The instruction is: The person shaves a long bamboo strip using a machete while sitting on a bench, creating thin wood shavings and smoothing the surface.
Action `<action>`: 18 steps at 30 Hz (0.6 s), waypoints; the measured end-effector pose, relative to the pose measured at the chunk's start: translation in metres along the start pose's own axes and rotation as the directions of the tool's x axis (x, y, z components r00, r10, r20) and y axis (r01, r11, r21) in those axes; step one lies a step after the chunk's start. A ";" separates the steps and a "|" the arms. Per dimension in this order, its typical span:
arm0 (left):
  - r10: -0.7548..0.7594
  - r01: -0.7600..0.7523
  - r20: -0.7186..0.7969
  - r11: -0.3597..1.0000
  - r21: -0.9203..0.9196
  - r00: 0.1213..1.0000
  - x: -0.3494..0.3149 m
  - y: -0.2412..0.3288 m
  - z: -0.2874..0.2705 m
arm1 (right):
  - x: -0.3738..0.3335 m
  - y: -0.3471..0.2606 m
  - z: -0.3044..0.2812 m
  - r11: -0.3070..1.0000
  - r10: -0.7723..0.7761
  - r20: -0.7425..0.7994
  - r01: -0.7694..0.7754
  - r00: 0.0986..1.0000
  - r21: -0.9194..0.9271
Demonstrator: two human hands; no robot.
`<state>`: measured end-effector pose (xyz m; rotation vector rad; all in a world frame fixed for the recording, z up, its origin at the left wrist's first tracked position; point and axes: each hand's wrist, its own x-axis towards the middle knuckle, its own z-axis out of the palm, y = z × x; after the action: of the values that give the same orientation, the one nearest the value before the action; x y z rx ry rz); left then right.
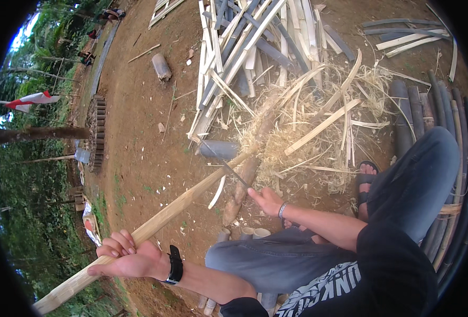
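A long pale split bamboo strip [184,203] runs from the lower left up to the middle. My left hand [125,256] is closed round it, thumb along the near side. The strip's far end lies across a rough log [241,195] on the ground. My right hand [266,201] is closed on a knife, its handle hidden in the fingers. The knife's thin dark blade [228,168] points up and to the left and crosses the strip near the log. Beside the log spreads a heap of curly bamboo shavings [292,145].
Split bamboo slats [244,42] are piled beyond the shavings. A short grey bamboo piece [219,149] lies left of the log, and another bamboo piece [161,67] farther off. Dark bamboo poles [403,113] lie at right, beside my bent knee. Cut bamboo ends [247,231] show near my leg.
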<state>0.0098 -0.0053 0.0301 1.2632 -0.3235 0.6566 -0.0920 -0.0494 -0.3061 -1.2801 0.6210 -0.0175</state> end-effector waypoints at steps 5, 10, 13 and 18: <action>0.016 -0.016 0.055 1.000 -0.015 0.998 -0.001 -0.002 0.000 | -0.015 -0.045 0.015 0.993 -0.081 0.096 0.072 0.992 0.096; 0.010 -0.010 0.016 1.000 -0.001 1.000 0.001 0.001 -0.001 | -0.002 -0.019 -0.002 0.991 0.123 0.029 -0.124 0.992 0.058; 0.019 -0.017 0.056 0.999 -0.038 0.998 0.003 -0.007 0.004 | -0.008 -0.040 0.009 0.994 -0.038 0.016 0.037 0.999 0.102; 0.004 -0.004 -0.005 1.000 0.005 1.000 0.006 -0.002 0.004 | -0.002 -0.010 0.003 0.999 0.050 -0.018 -0.049 0.999 0.012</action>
<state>0.0160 -0.0077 0.0333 1.2656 -0.3200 0.6640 -0.0892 -0.0494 -0.2961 -1.2546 0.6677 0.0079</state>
